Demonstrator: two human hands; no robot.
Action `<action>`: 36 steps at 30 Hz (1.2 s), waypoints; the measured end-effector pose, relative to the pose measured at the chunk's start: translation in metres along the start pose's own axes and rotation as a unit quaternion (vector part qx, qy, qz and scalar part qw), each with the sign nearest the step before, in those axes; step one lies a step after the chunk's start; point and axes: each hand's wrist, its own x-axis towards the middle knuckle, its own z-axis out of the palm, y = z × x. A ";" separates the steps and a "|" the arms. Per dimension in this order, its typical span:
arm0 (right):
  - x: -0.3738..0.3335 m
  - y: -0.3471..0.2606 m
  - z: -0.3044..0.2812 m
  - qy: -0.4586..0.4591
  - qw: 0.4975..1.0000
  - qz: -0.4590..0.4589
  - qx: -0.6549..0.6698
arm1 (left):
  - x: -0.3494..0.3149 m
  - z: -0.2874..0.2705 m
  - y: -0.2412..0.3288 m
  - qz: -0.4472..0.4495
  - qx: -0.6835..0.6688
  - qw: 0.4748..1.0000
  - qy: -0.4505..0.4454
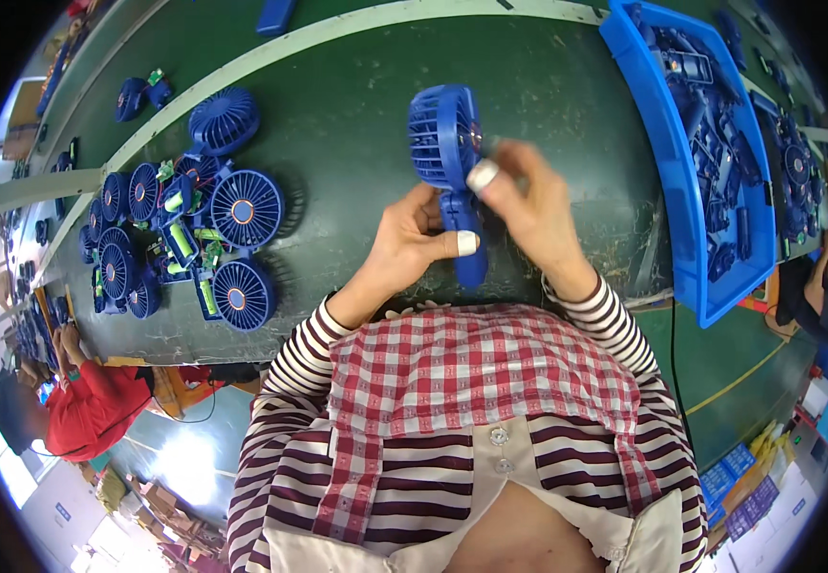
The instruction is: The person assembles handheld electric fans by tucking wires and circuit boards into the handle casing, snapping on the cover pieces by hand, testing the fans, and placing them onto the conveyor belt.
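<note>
A blue handheld fan (445, 138) stands upright over the middle of the green bench, its round caged head on top. My left hand (409, 239) is closed around its handle (471, 265), the thumb lying across the front. Close to the right side of the fan head is my right hand (528, 201), thumb toward the cage. Motion smears its fingers, so whether they touch the fan or hold something small cannot be made out.
Left of my hands lies a pile of blue fans (247, 210) with green cells and boards showing. A blue bin (667, 167) of dark blue plastic parts stands at the right. A person in red (98, 411) works at the far left; another person's arm (820, 272) shows at right.
</note>
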 end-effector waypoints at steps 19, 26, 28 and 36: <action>0.008 0.014 0.009 -0.122 0.988 0.028 0.093 | 0.014 -0.006 0.001 0.063 0.019 0.998 0.005; 0.000 0.009 0.017 -0.014 0.995 0.087 0.047 | 0.019 -0.007 0.004 -0.011 -0.020 0.999 0.029; 0.003 0.015 0.019 0.020 0.987 0.089 0.133 | 0.020 -0.005 0.008 -0.009 -0.010 1.000 0.028; 0.006 0.015 0.013 0.066 0.993 0.065 0.066 | 0.018 -0.011 0.009 -0.034 -0.058 0.997 0.022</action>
